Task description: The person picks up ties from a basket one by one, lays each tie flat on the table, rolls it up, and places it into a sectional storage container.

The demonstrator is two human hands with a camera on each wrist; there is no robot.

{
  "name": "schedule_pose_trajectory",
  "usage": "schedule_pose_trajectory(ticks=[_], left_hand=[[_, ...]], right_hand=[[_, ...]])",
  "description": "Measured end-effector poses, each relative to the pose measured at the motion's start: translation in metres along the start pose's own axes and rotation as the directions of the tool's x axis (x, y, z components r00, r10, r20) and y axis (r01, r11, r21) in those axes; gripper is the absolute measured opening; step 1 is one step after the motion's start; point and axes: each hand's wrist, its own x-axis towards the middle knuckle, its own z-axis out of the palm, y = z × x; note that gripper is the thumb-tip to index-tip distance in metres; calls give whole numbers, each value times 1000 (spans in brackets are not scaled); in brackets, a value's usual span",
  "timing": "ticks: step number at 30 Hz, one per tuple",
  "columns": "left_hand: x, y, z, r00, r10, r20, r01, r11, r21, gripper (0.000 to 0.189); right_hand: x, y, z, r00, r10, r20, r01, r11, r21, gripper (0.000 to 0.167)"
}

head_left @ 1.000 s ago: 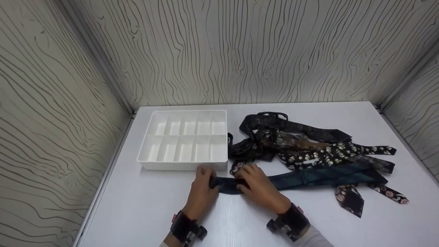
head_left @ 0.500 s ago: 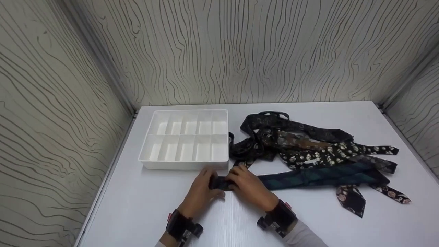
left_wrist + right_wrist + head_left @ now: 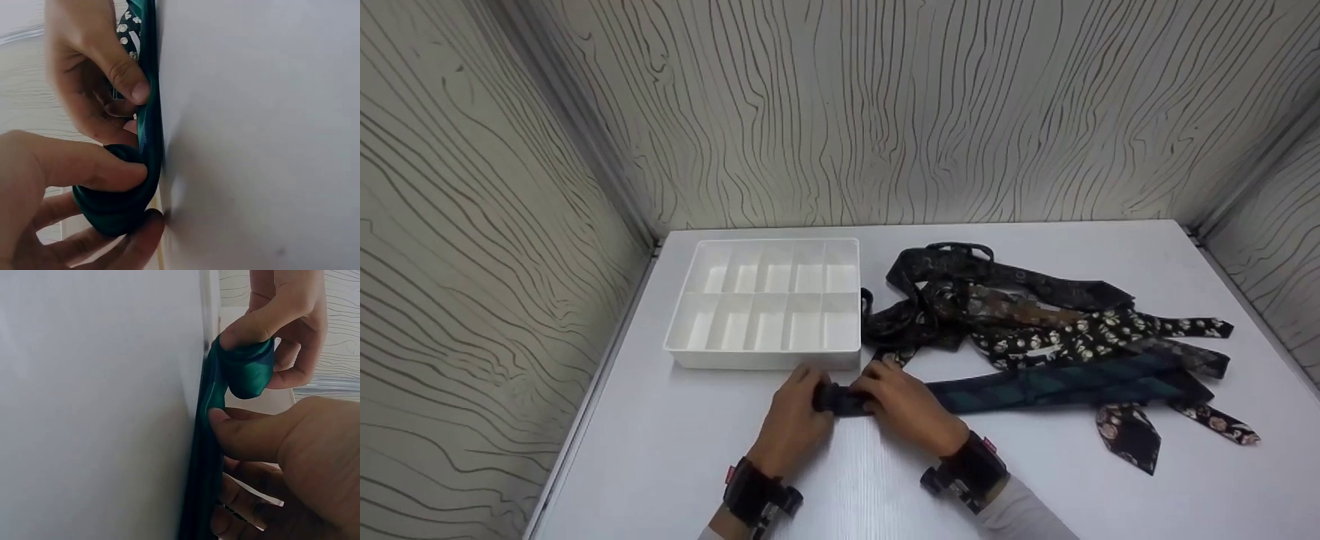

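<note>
A dark green and navy striped necktie (image 3: 990,395) stretches along the table's near side, its left end wound into a thick roll. My left hand (image 3: 793,420) grips that rolled end (image 3: 112,211), thumb on one side and fingers curled round the other in the left wrist view. Just to the right, my right hand (image 3: 911,409) pinches the flat part of the tie beside the roll. In the right wrist view the right thumb (image 3: 233,430) presses on the cloth close to the roll. From there the tie's unrolled length runs off to the right.
A white divided box (image 3: 765,360) with several compartments stands behind the left hand. Right of it lies a tangled pile of dark and floral neckties (image 3: 1035,330), partly under the green one. A floral tie tip (image 3: 1130,439) sticks out toward the front.
The right hand has shifted left toward the left hand. The length between the hands has shortened as the tie is wound into the roll.
</note>
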Motion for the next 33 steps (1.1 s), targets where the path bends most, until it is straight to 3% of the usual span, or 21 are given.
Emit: schedule_pose_trajectory(ticks=[4,9,12,17,20,27,29,33], left_hand=[[1,4,3,1000,-4,13,4,1000,4,30],[1,6,1,999,42,4,-42,998,53,21],[1,7,0,999,36,18,-37,998,50,19],[0,7,-1,998,32,58,-30,999,-30,34],[0,5,-3,996,46,79,-40,996,-78,40],[4,6,-4,993,79,86,-80,997,6,37],[5,7,-3,993,76,92,-75,997,-11,48],[5,9,-2,990,89,112,-83,995,-50,51]], right_hand=[[2,-3,-1,1000,-7,12,6,1000,25,31],[7,-13,0,999,12,49,-17,996,92,44],[9,-17,3,999,17,28,-19,997,77,49],[6,-16,11,998,41,-43,-37,996,81,35],[5,-14,12,997,61,-38,-58,995,83,31],[3,-12,7,995,104,3,-104,992,78,46],[2,-11,8,994,105,-17,-104,993,60,44],[-1,-7,8,992,120,-24,-119,991,57,43]])
